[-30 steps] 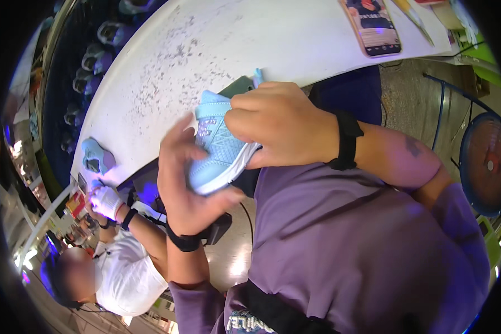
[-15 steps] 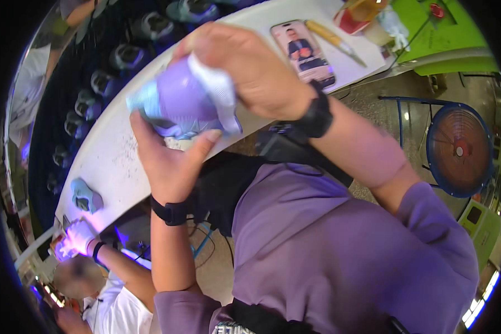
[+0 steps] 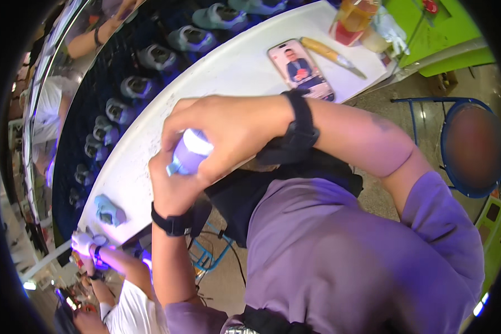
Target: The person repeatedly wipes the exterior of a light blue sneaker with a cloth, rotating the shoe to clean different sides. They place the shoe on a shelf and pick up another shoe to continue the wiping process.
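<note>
Between both my hands is a shoe, pale purple with a bright white patch and a light blue edge (image 3: 192, 153); most of it is hidden by my fingers. My right hand (image 3: 222, 128) arches over it from above, fingers curled round its far side. From below, my left hand (image 3: 172, 181) grips the same shoe, its fingers largely covered by the right. Both hands are over the near edge of the white table (image 3: 133, 161). Further left on that table stands a single light blue-grey shoe (image 3: 109, 211), apart from my hands.
Rows of grey-blue shoes (image 3: 156, 57) stand on a dark surface beyond the table. A phone (image 3: 300, 69), a yellow-handled blade (image 3: 331, 55) and a container of amber liquid (image 3: 355, 19) lie rightward. A co-worker's gloved hand (image 3: 83, 243) is at lower left; a blue-framed fan (image 3: 476, 147) stands right.
The shoe has turned and come nearer my body, and my hands now cover more of it. My right hand has moved down over it. The co-worker's gloved hand has shifted.
</note>
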Action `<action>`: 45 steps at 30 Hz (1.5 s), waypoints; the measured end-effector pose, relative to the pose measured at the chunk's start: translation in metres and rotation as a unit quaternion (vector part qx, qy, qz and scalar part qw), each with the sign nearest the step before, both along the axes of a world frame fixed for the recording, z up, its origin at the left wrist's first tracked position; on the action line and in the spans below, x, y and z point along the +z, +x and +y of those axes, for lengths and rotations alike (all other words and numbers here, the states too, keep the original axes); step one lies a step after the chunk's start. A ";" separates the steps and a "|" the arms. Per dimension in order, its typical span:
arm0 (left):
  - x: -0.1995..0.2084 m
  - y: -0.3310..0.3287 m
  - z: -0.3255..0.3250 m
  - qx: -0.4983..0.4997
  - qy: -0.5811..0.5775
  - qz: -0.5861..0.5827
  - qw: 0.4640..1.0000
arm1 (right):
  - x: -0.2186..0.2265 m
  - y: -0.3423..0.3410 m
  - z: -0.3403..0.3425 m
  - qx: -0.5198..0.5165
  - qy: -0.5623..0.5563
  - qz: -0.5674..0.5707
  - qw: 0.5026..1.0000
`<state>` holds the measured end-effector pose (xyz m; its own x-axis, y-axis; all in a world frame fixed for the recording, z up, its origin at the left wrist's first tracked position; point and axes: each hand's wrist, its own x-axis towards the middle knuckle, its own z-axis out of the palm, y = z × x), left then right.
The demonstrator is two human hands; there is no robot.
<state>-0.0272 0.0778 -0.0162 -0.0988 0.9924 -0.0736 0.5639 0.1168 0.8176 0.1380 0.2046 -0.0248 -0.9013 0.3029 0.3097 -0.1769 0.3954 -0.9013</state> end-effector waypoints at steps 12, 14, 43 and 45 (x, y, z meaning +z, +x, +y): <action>-0.047 -0.032 -0.003 0.086 0.030 -0.160 0.983 | -0.062 -0.023 0.002 -0.006 -0.549 0.298 0.781; -0.041 -0.026 -0.001 0.088 0.018 -0.150 0.985 | -0.051 -0.019 -0.002 -0.017 -0.572 0.271 0.774; -0.027 0.027 -0.041 0.003 0.153 0.089 0.984 | -0.091 0.047 -0.047 -0.192 0.121 -0.046 0.973; -0.040 0.022 -0.051 0.050 0.159 0.078 0.983 | -0.083 0.040 -0.051 -0.176 0.126 -0.071 0.974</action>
<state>-0.0054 0.0266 -0.0557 -0.1825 0.9473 0.2634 0.6843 -0.0700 0.7259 0.1783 0.1538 -0.1077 -0.7944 0.5318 0.2934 0.1300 0.6207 -0.7732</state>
